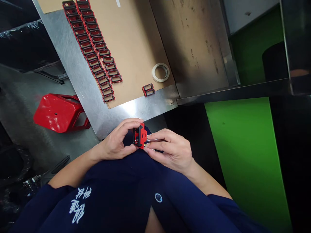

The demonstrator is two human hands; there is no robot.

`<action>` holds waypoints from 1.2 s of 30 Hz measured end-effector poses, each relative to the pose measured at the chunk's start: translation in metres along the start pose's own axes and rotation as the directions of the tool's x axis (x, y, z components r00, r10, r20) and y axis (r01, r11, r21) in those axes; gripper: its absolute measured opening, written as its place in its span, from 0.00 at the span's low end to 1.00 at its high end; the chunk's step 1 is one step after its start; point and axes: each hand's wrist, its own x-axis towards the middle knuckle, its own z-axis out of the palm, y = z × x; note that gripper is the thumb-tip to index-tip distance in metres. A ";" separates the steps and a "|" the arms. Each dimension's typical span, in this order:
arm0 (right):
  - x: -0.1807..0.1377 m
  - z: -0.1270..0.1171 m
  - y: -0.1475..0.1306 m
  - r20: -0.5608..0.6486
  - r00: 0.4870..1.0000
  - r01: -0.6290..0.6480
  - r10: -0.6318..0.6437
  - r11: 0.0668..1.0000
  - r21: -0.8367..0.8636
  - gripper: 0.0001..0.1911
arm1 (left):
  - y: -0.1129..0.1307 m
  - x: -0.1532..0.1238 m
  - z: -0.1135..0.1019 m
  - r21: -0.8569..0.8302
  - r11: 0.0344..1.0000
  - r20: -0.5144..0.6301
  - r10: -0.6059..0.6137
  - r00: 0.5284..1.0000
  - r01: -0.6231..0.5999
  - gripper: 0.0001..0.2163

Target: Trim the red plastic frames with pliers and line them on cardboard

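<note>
Head view: small red-and-black rectangular plastic frame (140, 136) between both hands, long axis pointing away from body. Left hand (115, 143) pinches frame, fingers narrow; right hand (173, 152) just beside, fingers narrow on thin silver metal tweezers (151, 139), tips at frame.

Left hand (115, 141), right hand (173, 151) close together, curled, pinching; bare forearms (73, 170) angled inward.

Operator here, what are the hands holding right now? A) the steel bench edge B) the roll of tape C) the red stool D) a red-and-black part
D: the left hand and right hand both grip the red-and-black part, held between them.
</note>
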 end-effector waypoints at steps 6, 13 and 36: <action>0.001 -0.002 -0.001 0.002 1.000 -0.001 0.001 1.000 -0.025 0.04 | -0.001 0.001 0.000 0.015 1.000 0.000 0.014 1.000 -0.014 0.33; 0.002 -0.006 -0.003 0.083 0.996 -0.039 0.042 0.999 -0.030 0.03 | 0.001 0.002 -0.003 0.091 0.996 0.012 0.009 1.000 -0.010 0.34; 0.003 -0.010 0.002 0.044 0.999 -0.013 0.016 0.998 -0.069 0.02 | -0.003 -0.005 0.000 0.012 0.986 -0.006 -0.166 0.986 0.166 0.36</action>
